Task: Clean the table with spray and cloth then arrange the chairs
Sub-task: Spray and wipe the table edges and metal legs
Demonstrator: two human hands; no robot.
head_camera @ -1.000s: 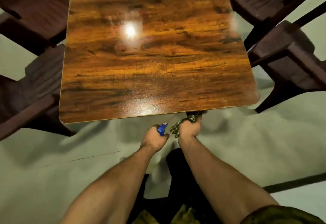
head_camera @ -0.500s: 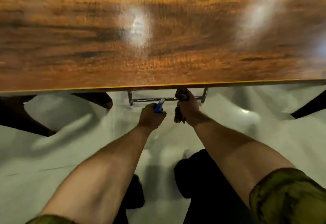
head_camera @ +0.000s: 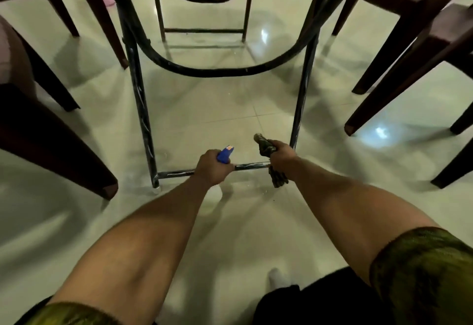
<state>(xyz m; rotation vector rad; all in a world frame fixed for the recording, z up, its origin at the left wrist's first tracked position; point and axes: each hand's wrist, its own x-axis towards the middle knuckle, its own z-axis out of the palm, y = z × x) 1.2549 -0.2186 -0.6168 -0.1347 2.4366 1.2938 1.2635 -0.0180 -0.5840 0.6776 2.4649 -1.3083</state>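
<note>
Head view, low over the pale tiled floor [head_camera: 204,115]. The left hand [head_camera: 212,168] has its grip curled round the blue head of the spray bottle [head_camera: 224,155], right at the bottom crossbar [head_camera: 252,166] of the bench frame [head_camera: 139,89]. The right hand [head_camera: 281,158] grips the bunched green cloth [head_camera: 263,145] at the same bar, just beside the frame's right leg, with one end poking up and the other hanging below. Dark chair legs [head_camera: 409,51] stand on either side.

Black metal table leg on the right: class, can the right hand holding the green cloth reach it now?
Probably yes: the right hand, gripping the dark green cloth, is beside that black metal leg, nothing between.
</note>
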